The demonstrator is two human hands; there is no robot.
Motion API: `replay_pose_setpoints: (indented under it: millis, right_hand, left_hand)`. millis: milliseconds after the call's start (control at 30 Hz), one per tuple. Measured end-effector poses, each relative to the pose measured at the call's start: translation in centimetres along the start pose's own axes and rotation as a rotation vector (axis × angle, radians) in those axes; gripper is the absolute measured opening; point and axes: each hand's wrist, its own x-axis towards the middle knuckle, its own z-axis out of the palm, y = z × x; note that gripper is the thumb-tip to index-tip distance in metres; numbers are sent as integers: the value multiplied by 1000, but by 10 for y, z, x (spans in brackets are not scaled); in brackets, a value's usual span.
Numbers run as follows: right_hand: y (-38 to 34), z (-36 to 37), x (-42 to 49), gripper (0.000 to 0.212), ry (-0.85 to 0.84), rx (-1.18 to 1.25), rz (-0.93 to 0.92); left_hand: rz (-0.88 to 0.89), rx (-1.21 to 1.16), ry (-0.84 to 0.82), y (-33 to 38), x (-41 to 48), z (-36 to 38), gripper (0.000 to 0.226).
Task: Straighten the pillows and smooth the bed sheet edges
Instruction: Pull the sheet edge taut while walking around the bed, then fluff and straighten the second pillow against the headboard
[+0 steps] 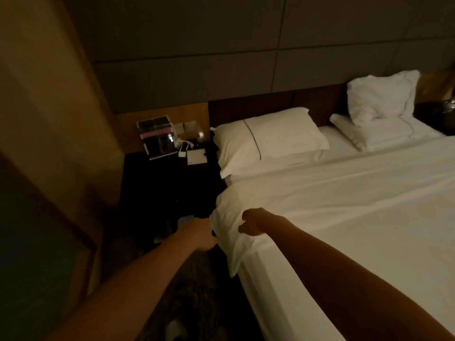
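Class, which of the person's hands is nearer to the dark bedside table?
Left. The left hand is off the bed's edge, just below the bedside table. The right hand is further away, over the sheet.

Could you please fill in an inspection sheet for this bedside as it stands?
Surface: bed, white cover mostly smooth, its near corner bunched and hanging off the edge.
Job's things: near pillow lying flat; far pillow propped upright on another flat one; sheet corner crumpled.
Clutter: clear box and white card on the dark nightstand.
Hands: left hand and right hand both closed at the sheet corner.
Cables: white cable beside the box.
Surroundings: dim room, padded headboard wall, patterned carpet.
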Motion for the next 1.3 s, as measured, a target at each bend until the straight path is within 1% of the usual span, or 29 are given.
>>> replay_pose_setpoints:
  millis: [133, 267, 300, 367, 467, 567, 600, 667, 733, 800, 933, 1067, 1167, 1300]
  right_hand:
    - [13, -62, 107, 68, 44, 52, 100]
    - [34, -129, 193, 64, 90, 162, 235]
    - [41, -143, 214, 63, 98, 192, 264]
    - [60, -170, 249, 62, 119, 260, 312]
    - [87, -206, 285, 64, 121, 317, 371]
    - [119, -240, 323, 68, 125, 369, 426]
    - [132, -252, 337, 69, 134, 372, 438]
    - [155, -275, 360, 70, 155, 396, 444]
    - [184, -302, 399, 71, 168, 419, 450]
    - [214, -327, 439, 73, 190, 444, 454]
    - [281, -366, 521, 78, 266, 480, 477]
    - [338, -382, 589, 88, 289, 545, 555]
    - [359, -382, 633, 101, 291, 580, 604]
    - [380, -376, 692, 111, 311, 568, 604]
  left_hand:
    - [51, -11, -35, -15, 128, -50, 38]
    - [165, 47, -68, -22, 259, -107, 57]
    - [177, 48, -75, -19, 292, -120, 59]
    - [192, 38, -77, -8, 349, -144, 56]
    - [209, 22, -99, 12, 414, -169, 53]
    - [241, 68, -47, 30, 470, -188, 50]
    - [241, 75, -22, 36, 488, -193, 51]
    - [220, 52, 2, 45, 519, -199, 59]
    - [151, -27, 26, 57, 565, -206, 71]
    - [43, -145, 33, 67, 612, -213, 80]
    - [-239, -408, 57, 77, 710, -216, 91]
    - [-502, -548, 46, 83, 794, -210, 102]
    - [-579, -632, 54, 97, 839, -203, 115]
    - [-670, -651, 55, 117, 890, -182, 130]
